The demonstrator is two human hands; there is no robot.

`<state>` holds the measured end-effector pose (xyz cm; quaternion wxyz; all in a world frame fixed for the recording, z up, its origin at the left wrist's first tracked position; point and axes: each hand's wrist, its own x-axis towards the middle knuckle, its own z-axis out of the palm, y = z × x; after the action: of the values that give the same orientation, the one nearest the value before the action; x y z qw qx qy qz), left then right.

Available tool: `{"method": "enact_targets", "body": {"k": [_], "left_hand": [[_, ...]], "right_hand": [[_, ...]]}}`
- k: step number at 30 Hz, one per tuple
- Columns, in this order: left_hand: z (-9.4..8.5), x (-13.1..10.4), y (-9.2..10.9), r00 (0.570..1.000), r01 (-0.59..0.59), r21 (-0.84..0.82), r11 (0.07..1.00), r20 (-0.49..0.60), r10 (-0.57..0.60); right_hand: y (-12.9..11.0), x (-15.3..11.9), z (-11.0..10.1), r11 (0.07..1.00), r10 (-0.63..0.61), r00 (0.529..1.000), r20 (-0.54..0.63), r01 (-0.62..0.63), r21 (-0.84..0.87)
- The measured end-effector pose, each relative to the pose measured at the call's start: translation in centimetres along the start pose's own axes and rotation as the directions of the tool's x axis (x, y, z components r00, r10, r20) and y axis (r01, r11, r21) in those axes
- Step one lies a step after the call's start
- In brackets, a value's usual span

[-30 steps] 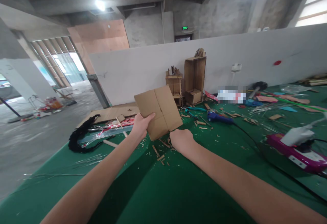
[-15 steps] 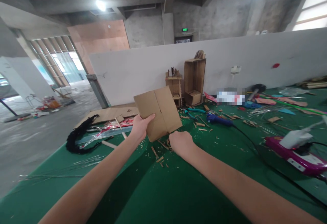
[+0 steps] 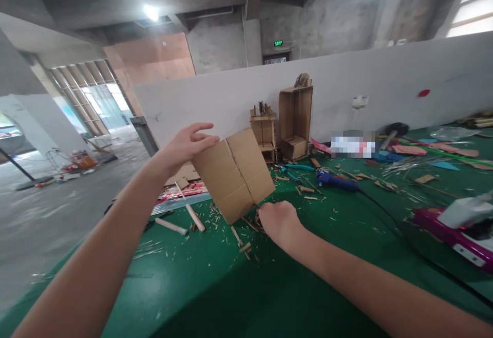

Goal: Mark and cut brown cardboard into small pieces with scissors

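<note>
A square of brown cardboard [image 3: 234, 176] is held up at a tilt over the table, with a dark, rough-edged line running down it from the top edge to the bottom. At its upper left corner is my left hand [image 3: 188, 145], fingers stretched out and apart, the fingertips touching or close to the edge. My right hand [image 3: 279, 222] is closed in a fist against the bottom edge, where the line ends. What the right fingers grip is hidden behind the fist. Below lie cardboard scraps [image 3: 241, 243].
Two open cardboard boxes, a tall one [image 3: 296, 117] and a smaller one [image 3: 264, 130], stand by the white partition. Blue-handled pliers [image 3: 290, 171], a blue glue gun [image 3: 339, 181] with its cord and a magenta power strip [image 3: 458, 235] lie rightward. Pale sticks [image 3: 195, 218] lie left.
My left hand has moved up from the cardboard's left side to its upper corner, and its fingers have spread. The cardboard is tilted slightly differently. My right fist stays at the bottom edge.
</note>
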<state>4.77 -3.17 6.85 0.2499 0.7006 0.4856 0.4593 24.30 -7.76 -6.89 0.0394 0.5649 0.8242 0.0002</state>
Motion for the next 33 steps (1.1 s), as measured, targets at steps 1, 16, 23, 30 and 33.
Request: {"method": "enact_targets", "body": {"k": [1, 16, 23, 30, 33], "left_hand": [[-0.5, 0.4, 0.5, 0.998, 0.029, 0.105, 0.994, 0.048, -0.034], [0.6, -6.4, -3.0, 0.992, -0.117, 0.151, 0.982, -0.022, 0.122], [5.1, -13.1, -7.8, 0.996, 0.084, 0.004, 0.996, -0.019, -0.084], [7.2, -11.2, -7.5, 0.966, 0.067, 0.104, 0.992, -0.254, -0.038], [7.2, -11.0, -8.0, 0.957, 0.065, 0.189, 0.98, -0.291, -0.007]], "right_hand": [[0.1, -0.1, -0.1, 1.0, -0.006, 1.0, -0.025, 0.006, -0.007], [5.5, 0.7, -2.5, 0.975, 0.219, 0.925, -0.311, -0.194, 0.112], [6.9, 1.0, -1.9, 0.965, 0.163, 0.959, -0.234, -0.106, 0.24], [7.2, 1.8, -2.2, 0.957, 0.151, 0.961, -0.233, -0.083, 0.277], [7.6, 2.0, -2.1, 0.956, 0.156, 0.959, -0.235, -0.086, 0.281]]}}
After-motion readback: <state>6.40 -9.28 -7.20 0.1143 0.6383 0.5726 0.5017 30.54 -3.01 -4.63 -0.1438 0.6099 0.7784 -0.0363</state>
